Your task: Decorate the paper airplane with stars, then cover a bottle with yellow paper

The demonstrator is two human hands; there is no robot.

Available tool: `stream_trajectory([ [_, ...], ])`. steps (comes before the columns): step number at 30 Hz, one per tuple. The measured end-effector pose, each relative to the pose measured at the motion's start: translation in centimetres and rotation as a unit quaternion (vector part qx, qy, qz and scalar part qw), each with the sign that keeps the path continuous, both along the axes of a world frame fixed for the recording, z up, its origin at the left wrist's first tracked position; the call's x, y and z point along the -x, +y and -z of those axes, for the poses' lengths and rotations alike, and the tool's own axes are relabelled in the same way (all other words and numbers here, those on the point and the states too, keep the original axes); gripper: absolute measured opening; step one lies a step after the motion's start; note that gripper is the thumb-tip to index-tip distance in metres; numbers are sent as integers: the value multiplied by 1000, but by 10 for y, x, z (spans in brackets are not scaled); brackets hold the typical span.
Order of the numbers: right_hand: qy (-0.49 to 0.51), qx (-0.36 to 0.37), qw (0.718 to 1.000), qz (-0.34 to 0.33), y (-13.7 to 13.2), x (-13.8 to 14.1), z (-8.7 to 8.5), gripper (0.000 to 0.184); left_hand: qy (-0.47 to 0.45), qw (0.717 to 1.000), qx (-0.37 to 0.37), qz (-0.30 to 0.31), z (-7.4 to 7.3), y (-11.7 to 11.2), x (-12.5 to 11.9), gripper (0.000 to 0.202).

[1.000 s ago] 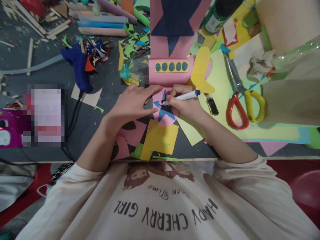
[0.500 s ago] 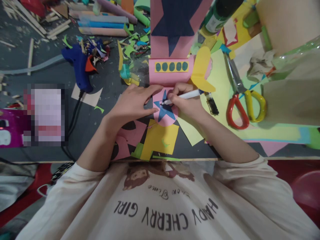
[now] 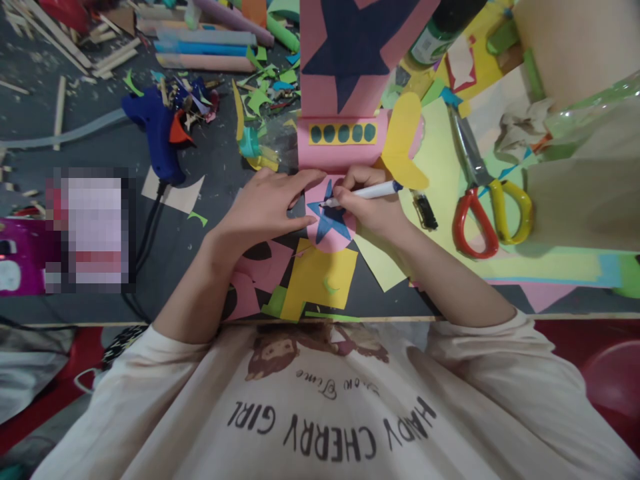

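Note:
My right hand (image 3: 373,200) is closed round a white marker pen (image 3: 375,191) with a dark blue end. Its tip touches a blue star (image 3: 333,230), part of which is coloured darker, on a rounded pink paper piece (image 3: 326,245). Fingers apart, my left hand (image 3: 273,203) lies flat, its thumb and forefinger against the left side of that piece. Just above is a pink paper roll (image 3: 340,157) with a yellow strip of dark ovals (image 3: 343,134). Beyond it is a pink panel (image 3: 313,93) bearing a large navy star (image 3: 347,47). A yellow paper shape (image 3: 403,137) sits at the roll's right.
Red-and-yellow scissors (image 3: 477,193) lie to the right on coloured sheets, near a black clip (image 3: 424,210). At left are a blue glue gun (image 3: 157,133) and its cord. Several markers (image 3: 205,50), paper scraps (image 3: 260,100) and a dark bottle (image 3: 440,33) stand farther back.
The marker's tip has shifted very slightly up and left on the star, its rear end tilting a little with my right hand. My left hand stays in place.

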State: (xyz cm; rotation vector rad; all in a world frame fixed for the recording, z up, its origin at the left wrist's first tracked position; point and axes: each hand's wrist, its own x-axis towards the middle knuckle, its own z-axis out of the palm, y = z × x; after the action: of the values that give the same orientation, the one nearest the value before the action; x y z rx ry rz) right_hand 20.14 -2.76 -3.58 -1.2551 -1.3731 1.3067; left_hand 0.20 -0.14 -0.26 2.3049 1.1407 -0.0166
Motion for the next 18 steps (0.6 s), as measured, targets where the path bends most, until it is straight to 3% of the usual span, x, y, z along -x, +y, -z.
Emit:
stream_trajectory([
  [7,41,21,998,-43,1,0,-5,26,-1,1000,-2,2,0,0,1,61],
  [14,15,31,999,32,-1,1,0,31,0,1000,-3,1,0,0,0,61],
  [18,-2,25,999,37,-1,1,2,32,0,1000,-3,-1,-1,0,0,60],
])
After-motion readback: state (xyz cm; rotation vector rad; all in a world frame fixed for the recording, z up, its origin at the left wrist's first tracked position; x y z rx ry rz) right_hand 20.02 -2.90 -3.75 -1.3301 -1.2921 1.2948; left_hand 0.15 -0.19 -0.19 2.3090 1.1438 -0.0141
